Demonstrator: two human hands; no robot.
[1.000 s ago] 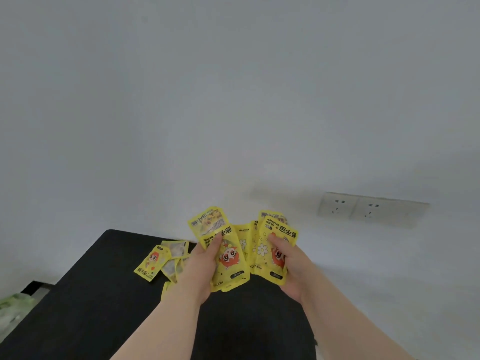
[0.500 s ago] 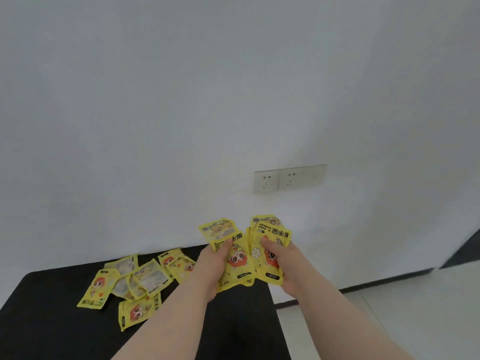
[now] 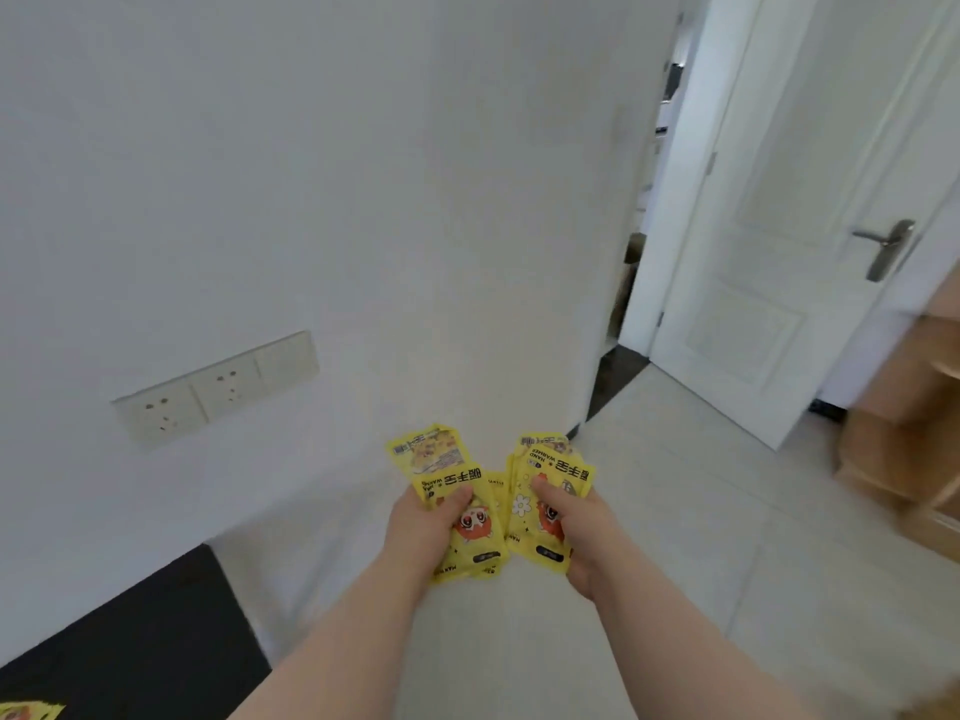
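The left fan of hand-warmer packets (image 3: 441,459) is sitting low in the centre of the frame, the left hand (image 3: 421,532) gripping it with the thumb on top. Just beside it, the right hand (image 3: 582,527) is clutching the right fan of hand-warmer packets (image 3: 556,462). A black surface (image 3: 156,641) is lying at lower left, wall sockets (image 3: 213,389) above it, a white door (image 3: 779,226) at upper right.

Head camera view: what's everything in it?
Glossy yellow hand-warmer packets: several, yellow, fanned in both hands.
Black table: one, black, lower left.
Loose yellow packet: one, yellow, on the table's corner.
Wall socket plates: three, cream, in a row on the wall.
Panelled door: one, white, ajar at right, grey metal handle.
Blurred brown object: one, brown, right edge.
Left hand: one, bare, grips left fan.
Right hand: one, bare, grips right fan.
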